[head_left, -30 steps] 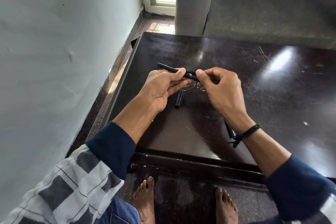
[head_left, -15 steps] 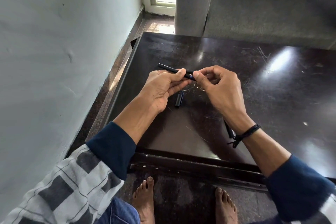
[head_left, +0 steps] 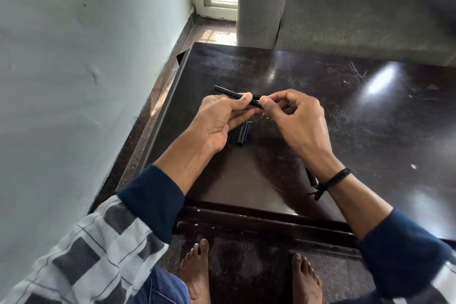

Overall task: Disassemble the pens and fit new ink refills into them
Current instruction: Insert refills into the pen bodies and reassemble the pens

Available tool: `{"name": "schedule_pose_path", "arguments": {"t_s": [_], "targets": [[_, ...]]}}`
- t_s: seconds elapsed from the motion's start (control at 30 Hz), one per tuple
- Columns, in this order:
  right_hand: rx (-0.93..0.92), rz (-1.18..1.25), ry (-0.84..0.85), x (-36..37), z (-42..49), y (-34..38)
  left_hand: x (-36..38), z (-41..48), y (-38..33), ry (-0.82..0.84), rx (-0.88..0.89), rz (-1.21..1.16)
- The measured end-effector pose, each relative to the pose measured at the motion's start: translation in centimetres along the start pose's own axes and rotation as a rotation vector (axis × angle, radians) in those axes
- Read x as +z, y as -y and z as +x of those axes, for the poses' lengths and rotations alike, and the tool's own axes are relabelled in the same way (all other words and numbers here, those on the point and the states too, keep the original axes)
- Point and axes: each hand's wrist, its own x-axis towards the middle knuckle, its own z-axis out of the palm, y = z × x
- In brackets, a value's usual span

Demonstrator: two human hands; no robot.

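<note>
Head view, centre of frame. The left hand is closed round a slim black plastic pen barrel, with the thumb pressed on top and the fingers curled beneath. The barrel is held roughly level above the dark glossy wooden desk. Its free end projects toward the upper left. Its other end runs right into the right hand, which pinches it between thumb and forefinger. Whether that pinch is on a tip section or a refill is too small to tell.

Assessment: one hand steadies the barrel while the other works its end, which fits unscrewing or seating a part. Holding the barrel clear of the desk would let the pieces turn freely.

A short black tubular pen cap lies on the desk just below the gap between the hands, touching neither. It was probably set aside within reach. A further slim dark piece lies lower right of centre, partly hidden under the right wrist near a black cord wristband. Its identity cannot be determined.
</note>
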Motion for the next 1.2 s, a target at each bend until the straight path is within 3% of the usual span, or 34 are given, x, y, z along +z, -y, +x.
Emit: {"name": "schedule_pose_path", "arguments": {"t_s": [1.2], "targets": [[-0.056,0.003,0.031,0.26,-0.05,0.09,0.08,-0.14,-0.12,-0.010,-0.014,-0.007]]}}
